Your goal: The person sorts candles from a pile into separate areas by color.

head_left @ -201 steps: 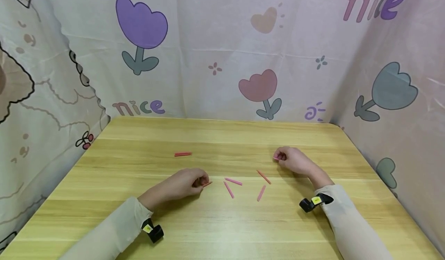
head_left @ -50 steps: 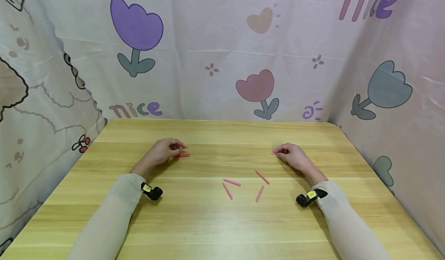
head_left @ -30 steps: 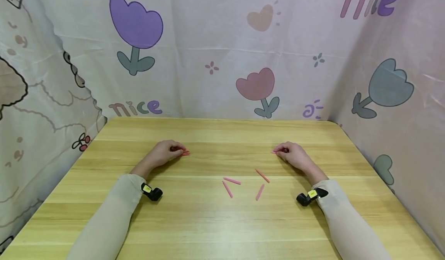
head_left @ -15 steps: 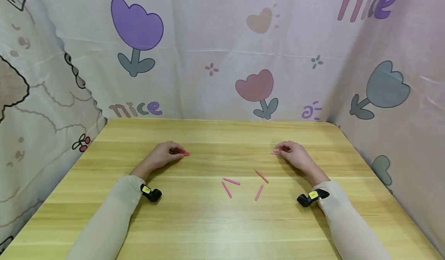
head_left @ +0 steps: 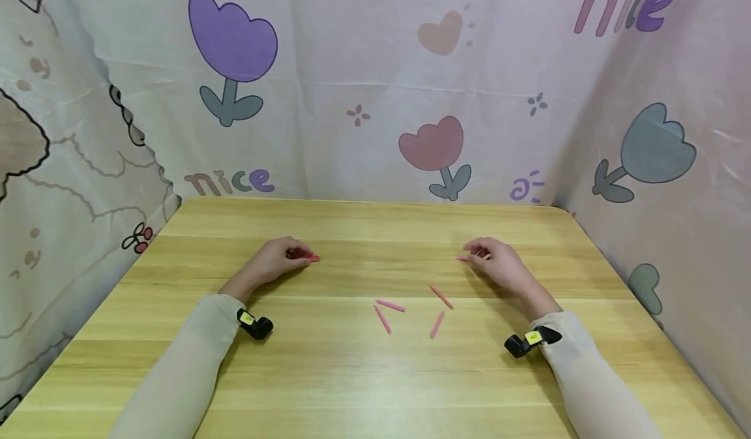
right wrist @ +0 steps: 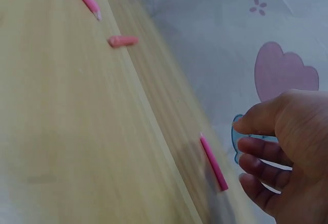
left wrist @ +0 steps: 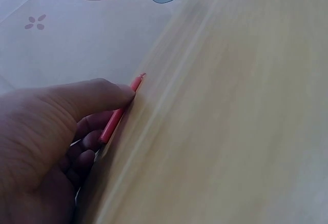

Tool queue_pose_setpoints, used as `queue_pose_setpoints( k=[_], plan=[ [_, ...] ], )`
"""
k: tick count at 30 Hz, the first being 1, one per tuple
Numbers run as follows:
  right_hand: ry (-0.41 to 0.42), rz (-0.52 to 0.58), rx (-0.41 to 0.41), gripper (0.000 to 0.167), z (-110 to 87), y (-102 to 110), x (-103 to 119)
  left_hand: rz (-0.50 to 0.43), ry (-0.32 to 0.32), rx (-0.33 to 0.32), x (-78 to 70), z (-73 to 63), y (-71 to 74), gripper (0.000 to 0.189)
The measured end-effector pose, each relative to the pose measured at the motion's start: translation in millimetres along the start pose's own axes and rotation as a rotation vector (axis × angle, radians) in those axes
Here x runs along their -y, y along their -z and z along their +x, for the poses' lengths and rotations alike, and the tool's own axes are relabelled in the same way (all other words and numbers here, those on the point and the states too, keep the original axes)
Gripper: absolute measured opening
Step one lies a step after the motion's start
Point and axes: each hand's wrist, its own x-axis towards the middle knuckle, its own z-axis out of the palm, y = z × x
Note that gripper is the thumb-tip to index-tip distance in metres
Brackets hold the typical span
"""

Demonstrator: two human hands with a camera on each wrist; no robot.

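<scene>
My left hand (head_left: 278,261) is at the far left of the table, thumb and fingers pinching red candles (head_left: 314,258) whose ends poke out beyond the fingertips. One red candle (left wrist: 115,119) shows under the thumb in the left wrist view, its wick pointing away; how many lie behind the fingers is hidden. On the far right, my right hand (head_left: 497,263) has loosely bent, parted fingers (right wrist: 264,149) that hold nothing. A pink candle (right wrist: 213,163) lies on the table just beside those fingers, apart from them.
In the middle of the wooden table (head_left: 293,374) lie several loose candles: two pink ones (head_left: 390,306) (head_left: 382,319) to the left, an orange-red one (head_left: 441,297) and another pink one (head_left: 437,325) to the right. A patterned cloth (head_left: 352,47) hangs behind the table.
My left hand has carried a red candle from the middle to the far-left red candles and drawn them together. The right hand's fingers have parted from the pink candle, leaving it on the table.
</scene>
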Motion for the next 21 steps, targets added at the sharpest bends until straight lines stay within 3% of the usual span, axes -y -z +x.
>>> queue_pose_setpoints(
  k=[21],
  plan=[
    [0.006, 0.029, 0.030, 0.020, -42.5, -2, 26, -0.018, -0.010, -0.040, 0.6, -2.0, -4.0, 0.019]
  ],
)
